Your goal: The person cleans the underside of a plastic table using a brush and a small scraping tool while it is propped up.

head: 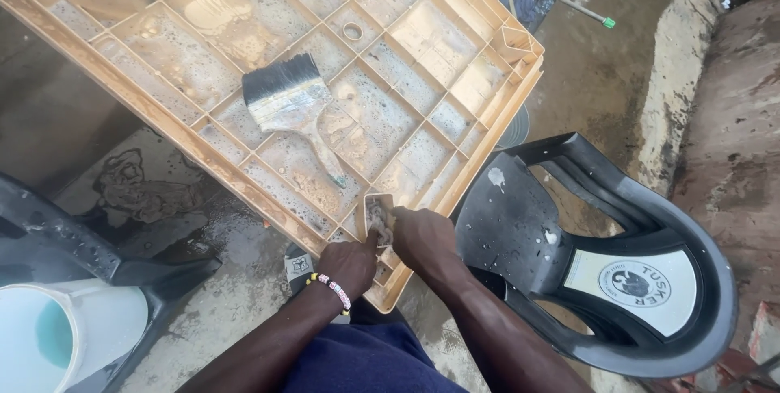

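Floor: wet, stained concrete floor, dark puddles at 9 o'clock, a rough wall at 3 o'clock.
Table: an upturned tan plastic table, its ribbed underside soapy, fills 10 to 1 o'clock.
Brush: a wide paintbrush lies loose in the suds at centre.
Left hand: beaded wristband, thumb pressed into the corner leg socket at 6 o'clock.
Right hand: fingers curled, pinching a small grey rag in that socket.
Chair: a black plastic chair at 4 o'clock, touching the table's edge.
Bucket: a white bucket at 8 o'clock.
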